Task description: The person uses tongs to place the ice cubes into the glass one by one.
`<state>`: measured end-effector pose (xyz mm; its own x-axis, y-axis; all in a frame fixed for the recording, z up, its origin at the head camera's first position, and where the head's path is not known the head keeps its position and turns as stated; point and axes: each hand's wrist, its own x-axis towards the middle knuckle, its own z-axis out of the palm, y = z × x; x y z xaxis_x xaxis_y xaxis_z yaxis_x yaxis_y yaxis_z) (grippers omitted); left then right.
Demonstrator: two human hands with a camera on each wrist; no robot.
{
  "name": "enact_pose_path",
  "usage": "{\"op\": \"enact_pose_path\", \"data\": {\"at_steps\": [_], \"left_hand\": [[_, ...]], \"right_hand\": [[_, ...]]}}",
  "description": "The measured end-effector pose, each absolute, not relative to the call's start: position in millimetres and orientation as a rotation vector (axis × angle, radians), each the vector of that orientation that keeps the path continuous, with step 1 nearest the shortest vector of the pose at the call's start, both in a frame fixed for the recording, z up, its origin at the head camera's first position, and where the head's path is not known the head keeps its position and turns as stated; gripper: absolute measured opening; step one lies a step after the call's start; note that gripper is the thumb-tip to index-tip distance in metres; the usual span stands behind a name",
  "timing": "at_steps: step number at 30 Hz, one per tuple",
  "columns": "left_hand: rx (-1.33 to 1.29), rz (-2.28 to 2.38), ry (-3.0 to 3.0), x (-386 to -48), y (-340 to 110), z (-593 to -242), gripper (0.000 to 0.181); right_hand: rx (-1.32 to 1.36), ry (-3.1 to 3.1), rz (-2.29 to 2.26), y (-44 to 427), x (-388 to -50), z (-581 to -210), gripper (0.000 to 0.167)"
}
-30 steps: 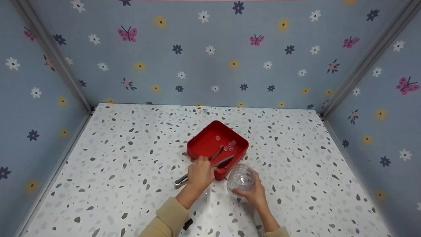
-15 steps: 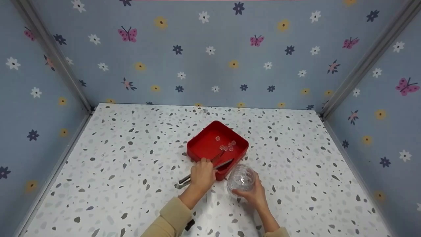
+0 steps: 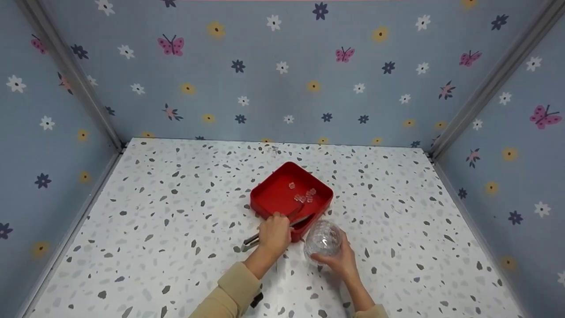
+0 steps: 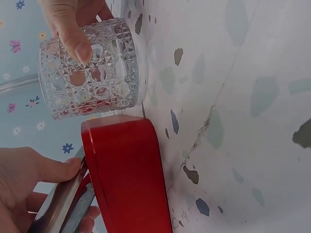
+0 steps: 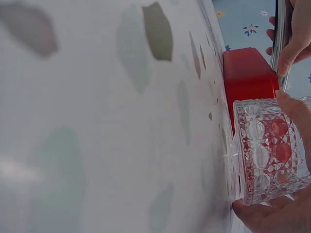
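The left hand (image 3: pixel 274 234) is clamped round a pair of metal tongs (image 3: pixel 303 219), its thumb pressing on one arm of them, as the left wrist view shows. The tongs slant over the near edge of a red tray (image 3: pixel 274 194), their two tips apart inside it and their other end sticking out past the hand toward the near left. Several small clear pieces (image 3: pixel 309 193) lie on the tray's floor, most in a loose cluster just beyond the tips and one a little apart; whether a tip touches any of them cannot be told. The right hand (image 3: pixel 342 260) grips a clear cut-glass tumbler (image 3: pixel 323 240) from its right side, thumb and fingers around the wall. The tumbler is roughly upright, just beside the tray's near right side. The tray sits on a white speckled surface (image 3: pixel 190 185), with a blue flowered wall (image 3: pixel 265 53) behind.
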<state>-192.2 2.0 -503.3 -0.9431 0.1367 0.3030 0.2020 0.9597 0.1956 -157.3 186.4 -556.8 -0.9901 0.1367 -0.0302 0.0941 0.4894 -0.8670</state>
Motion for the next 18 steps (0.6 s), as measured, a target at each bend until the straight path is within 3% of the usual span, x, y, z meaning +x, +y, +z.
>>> {"op": "enact_pose_path", "data": {"at_steps": [18], "left_hand": [[-0.285,-0.343,-2.826,-196.6,5.2,-501.2,0.010]], "right_hand": [[-0.167,-2.687,1.511,187.4,-156.9,-556.9,0.099]]}}
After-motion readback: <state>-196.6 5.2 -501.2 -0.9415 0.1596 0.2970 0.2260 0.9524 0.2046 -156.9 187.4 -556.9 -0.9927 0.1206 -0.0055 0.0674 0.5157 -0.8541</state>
